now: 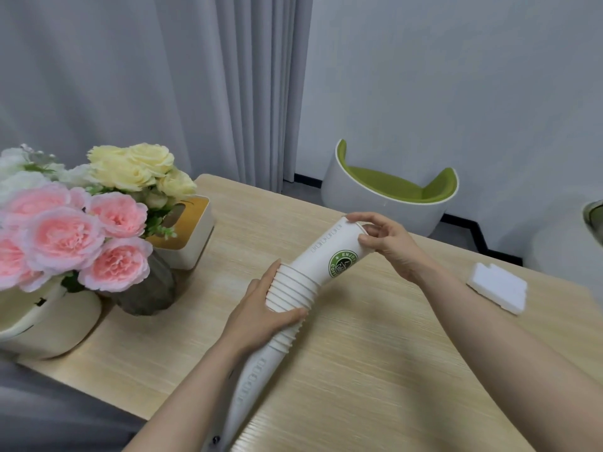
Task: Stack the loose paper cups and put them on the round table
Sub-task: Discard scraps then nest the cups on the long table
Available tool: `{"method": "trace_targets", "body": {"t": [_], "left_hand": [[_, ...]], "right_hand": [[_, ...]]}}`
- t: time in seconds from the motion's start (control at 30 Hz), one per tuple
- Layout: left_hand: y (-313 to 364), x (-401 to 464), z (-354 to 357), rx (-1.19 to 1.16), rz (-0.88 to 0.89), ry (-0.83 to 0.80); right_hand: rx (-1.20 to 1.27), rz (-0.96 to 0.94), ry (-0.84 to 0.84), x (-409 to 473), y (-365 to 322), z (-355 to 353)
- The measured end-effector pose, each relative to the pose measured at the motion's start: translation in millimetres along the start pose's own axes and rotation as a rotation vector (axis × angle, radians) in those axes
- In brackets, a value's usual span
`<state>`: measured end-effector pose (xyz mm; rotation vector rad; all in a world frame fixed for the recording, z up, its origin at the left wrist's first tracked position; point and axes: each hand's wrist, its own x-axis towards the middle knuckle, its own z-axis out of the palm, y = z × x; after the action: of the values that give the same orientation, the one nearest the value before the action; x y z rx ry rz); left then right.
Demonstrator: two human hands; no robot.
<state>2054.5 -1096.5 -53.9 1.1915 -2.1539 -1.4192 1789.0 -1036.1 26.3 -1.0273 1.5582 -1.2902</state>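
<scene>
A long stack of white paper cups (295, 290) lies slanted above the wooden table (375, 353), running from the lower middle up to the right. My left hand (264, 309) grips the stack around its ridged rims at the middle. The top cup (332, 252), white with a green round logo, sits partly pushed into the stack. My right hand (383, 241) holds that cup by its rim end, fingers curled over the edge. The stack's lower end runs out of view at the bottom edge.
A vase of pink and cream flowers (81, 223) and a white tissue box (187, 236) stand at the table's left. A white foam block (497, 290) lies at the right. A white and green chair (391, 190) stands behind the table by the wall.
</scene>
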Motion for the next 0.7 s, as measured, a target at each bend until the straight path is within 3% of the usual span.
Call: {"method": "trace_targets", "body": {"t": [0.7], "left_hand": [[-5.8,-31.4,-15.2,0.052,0.027,0.007]], "right_hand": [[-0.030,-0.002,-0.208,-27.3,14.6,83.3]]}}
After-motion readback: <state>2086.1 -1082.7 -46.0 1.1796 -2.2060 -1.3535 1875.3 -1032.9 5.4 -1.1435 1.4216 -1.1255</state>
